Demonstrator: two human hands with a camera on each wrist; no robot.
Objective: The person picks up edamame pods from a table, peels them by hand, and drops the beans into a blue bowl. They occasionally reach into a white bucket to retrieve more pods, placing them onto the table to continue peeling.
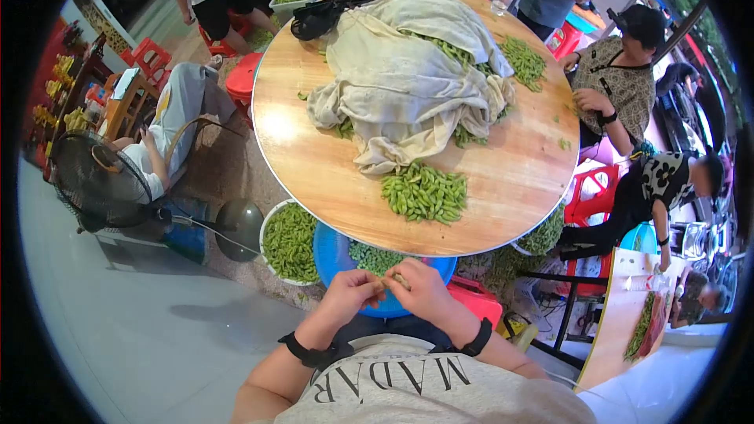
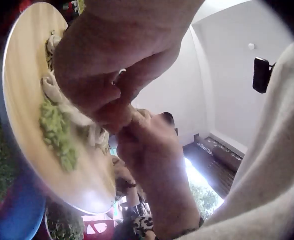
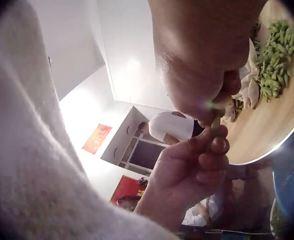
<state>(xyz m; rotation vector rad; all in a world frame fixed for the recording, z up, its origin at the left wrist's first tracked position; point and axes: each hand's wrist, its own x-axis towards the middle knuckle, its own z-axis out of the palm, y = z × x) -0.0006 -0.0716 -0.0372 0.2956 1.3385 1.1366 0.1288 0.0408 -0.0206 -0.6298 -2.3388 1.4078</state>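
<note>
Both hands meet just below the round wooden table (image 1: 518, 188), over a blue basin (image 1: 330, 255). My left hand (image 1: 355, 289) and right hand (image 1: 420, 286) pinch one small green edamame pod (image 1: 399, 278) between their fingertips. In the right wrist view the pod (image 3: 215, 123) shows between the right hand's fingers (image 3: 207, 95) and the left hand's thumb (image 3: 207, 140). The left wrist view shows the two hands touching (image 2: 127, 117), with the pod hidden. A pile of edamame pods (image 1: 424, 192) lies on the table's near side.
A large beige cloth (image 1: 408, 71) covers more pods mid-table. A white bowl of pods (image 1: 289, 242) sits on the floor at left, beside a fan (image 1: 98, 180). Other people sit around the table on red stools. A second wooden table (image 1: 620, 322) stands at right.
</note>
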